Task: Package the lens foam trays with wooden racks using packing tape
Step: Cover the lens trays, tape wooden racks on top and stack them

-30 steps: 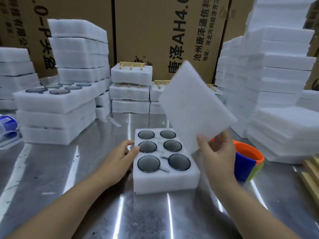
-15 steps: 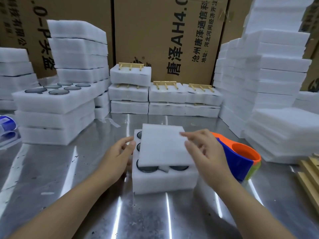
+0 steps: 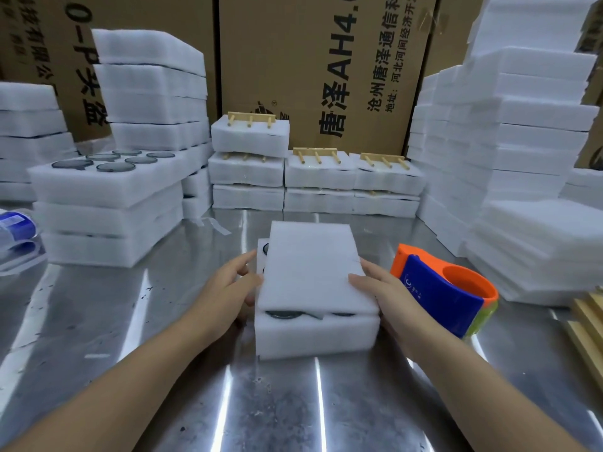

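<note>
On the steel table (image 3: 98, 321), ringed by foam stacks (image 3: 522, 158) topped with wooden racks (image 3: 251, 119), the foam tray (image 3: 316, 337) sits centre front, the foam cover (image 3: 310, 272) lying slightly askew on it. The tape dispenser (image 3: 440, 298) stands just right. The left hand (image 3: 228, 288) presses straight fingers against the tray's left side; the right hand (image 3: 388, 295) grips the cover's right edge, thumb on top. Dark lenses (image 3: 284, 314) peek out beneath
</note>
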